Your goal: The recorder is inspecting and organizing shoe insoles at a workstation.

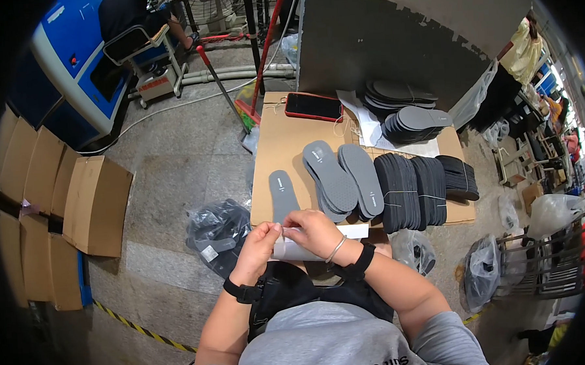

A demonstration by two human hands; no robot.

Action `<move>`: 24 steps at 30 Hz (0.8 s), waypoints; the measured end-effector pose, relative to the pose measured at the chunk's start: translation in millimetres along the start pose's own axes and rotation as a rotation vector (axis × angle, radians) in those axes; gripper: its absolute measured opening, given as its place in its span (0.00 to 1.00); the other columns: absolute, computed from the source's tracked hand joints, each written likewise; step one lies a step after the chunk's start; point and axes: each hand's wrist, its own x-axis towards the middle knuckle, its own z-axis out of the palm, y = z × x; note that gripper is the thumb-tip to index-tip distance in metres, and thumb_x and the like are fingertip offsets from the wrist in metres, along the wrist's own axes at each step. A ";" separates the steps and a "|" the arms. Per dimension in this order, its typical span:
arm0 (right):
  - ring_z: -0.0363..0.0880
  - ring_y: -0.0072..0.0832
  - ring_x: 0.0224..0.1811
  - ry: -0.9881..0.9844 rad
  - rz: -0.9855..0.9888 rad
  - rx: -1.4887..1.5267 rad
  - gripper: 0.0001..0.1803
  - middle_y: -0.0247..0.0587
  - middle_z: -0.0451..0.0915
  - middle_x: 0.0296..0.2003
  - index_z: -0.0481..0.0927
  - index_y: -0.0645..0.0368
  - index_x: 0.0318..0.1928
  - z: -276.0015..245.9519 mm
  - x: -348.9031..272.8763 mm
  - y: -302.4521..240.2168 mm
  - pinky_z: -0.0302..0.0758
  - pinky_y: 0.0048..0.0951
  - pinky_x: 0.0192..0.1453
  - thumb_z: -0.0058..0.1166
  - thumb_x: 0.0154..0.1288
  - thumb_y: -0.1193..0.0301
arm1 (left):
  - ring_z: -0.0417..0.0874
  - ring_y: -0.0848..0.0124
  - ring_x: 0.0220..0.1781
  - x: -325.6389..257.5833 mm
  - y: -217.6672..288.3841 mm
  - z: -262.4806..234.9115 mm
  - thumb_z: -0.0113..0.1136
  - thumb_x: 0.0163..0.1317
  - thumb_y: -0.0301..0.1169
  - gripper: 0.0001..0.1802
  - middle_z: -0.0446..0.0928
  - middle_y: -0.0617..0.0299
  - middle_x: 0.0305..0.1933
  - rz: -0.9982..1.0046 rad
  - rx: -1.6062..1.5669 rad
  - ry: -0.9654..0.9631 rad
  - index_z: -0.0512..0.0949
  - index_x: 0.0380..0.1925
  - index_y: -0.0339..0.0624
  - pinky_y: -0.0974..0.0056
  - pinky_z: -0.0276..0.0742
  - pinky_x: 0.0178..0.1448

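The left hand (259,244) and right hand (311,230) are meeting above the near edge of the cardboard-covered tabletop (264,141). The fingers of both are pinching narrowly at what is apparently a small pale piece (282,231), too tiny to identify; the two-sided pinch is probably giving fine control. A single grey insole (283,193) is lying flat just beyond them, apart from the others, presumably for easy reach. To its right, a left grey stack (331,177) and a right grey stack (361,179) are lying with marked ends pointing opposite ways, perhaps fitting closer. Black insole bundles (398,207) are standing on edge farther right, thin ties keeping them together.
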 end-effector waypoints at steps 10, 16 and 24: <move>0.74 0.35 0.40 0.223 -0.241 -0.380 0.07 0.35 0.77 0.35 0.79 0.55 0.34 17.6 -7.3 5.6 0.67 0.34 0.45 0.57 0.53 0.71 | 0.79 0.75 0.33 6.6 -8.2 -8.7 0.45 0.67 0.31 0.09 0.77 0.62 0.37 -0.089 -0.127 0.006 0.71 0.41 0.39 0.70 0.75 0.41; 0.74 0.35 0.40 0.267 -0.217 -0.321 0.07 0.36 0.77 0.35 0.78 0.57 0.34 20.7 -4.7 7.1 0.66 0.34 0.46 0.58 0.52 0.73 | 0.77 0.78 0.30 12.3 -10.7 -8.5 0.45 0.67 0.31 0.08 0.76 0.63 0.34 -0.109 -0.139 0.021 0.72 0.39 0.39 0.72 0.74 0.38; 0.75 0.41 0.37 0.183 0.129 0.126 0.06 0.46 0.77 0.32 0.77 0.61 0.32 -2.6 28.3 29.7 0.71 0.36 0.43 0.55 0.54 0.73 | 0.73 0.80 0.35 32.2 -20.8 -1.6 0.45 0.68 0.31 0.08 0.75 0.64 0.34 0.017 -0.035 0.139 0.72 0.38 0.38 0.74 0.70 0.41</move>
